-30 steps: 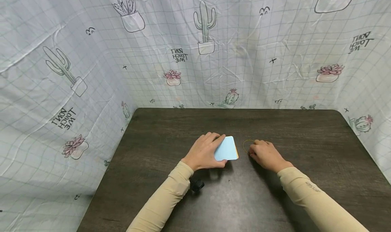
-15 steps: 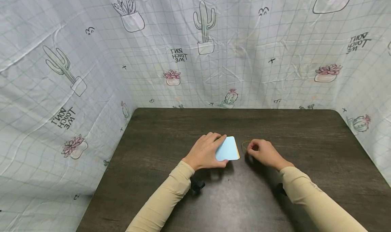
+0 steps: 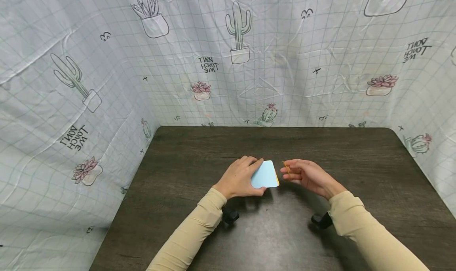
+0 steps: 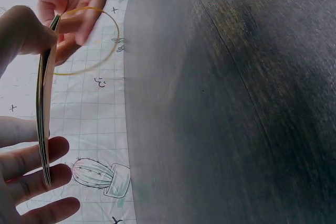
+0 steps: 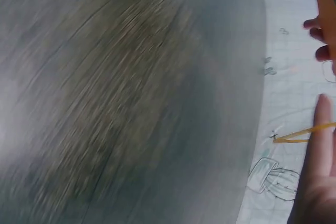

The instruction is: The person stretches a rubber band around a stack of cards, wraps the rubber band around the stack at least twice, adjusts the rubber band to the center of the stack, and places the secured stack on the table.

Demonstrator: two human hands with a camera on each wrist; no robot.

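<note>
My left hand (image 3: 239,178) grips a thin stack of square cards (image 3: 265,174) by opposite edges. The top card is light blue, and an orange edge shows beneath it. Seen edge-on in the left wrist view, the stack (image 4: 45,93) lies between thumb and fingers. My right hand (image 3: 313,178) is just right of the cards, holding a yellow rubber band (image 3: 286,168) at its partly spread fingers. The band (image 4: 119,39) forms a round loop beside the cards in the left wrist view. Exactly which fingers hold it is hard to tell.
Both hands are above a dark wooden table (image 3: 199,152). A white grid curtain (image 3: 306,65) with cactus drawings surrounds the back and sides. Black devices (image 3: 322,220) show at both wrists.
My right hand has turned from a pinch near the tabletop to a raised pose with fingers more spread, the rubber band coming along. My left hand and the cards stay nearly still.
</note>
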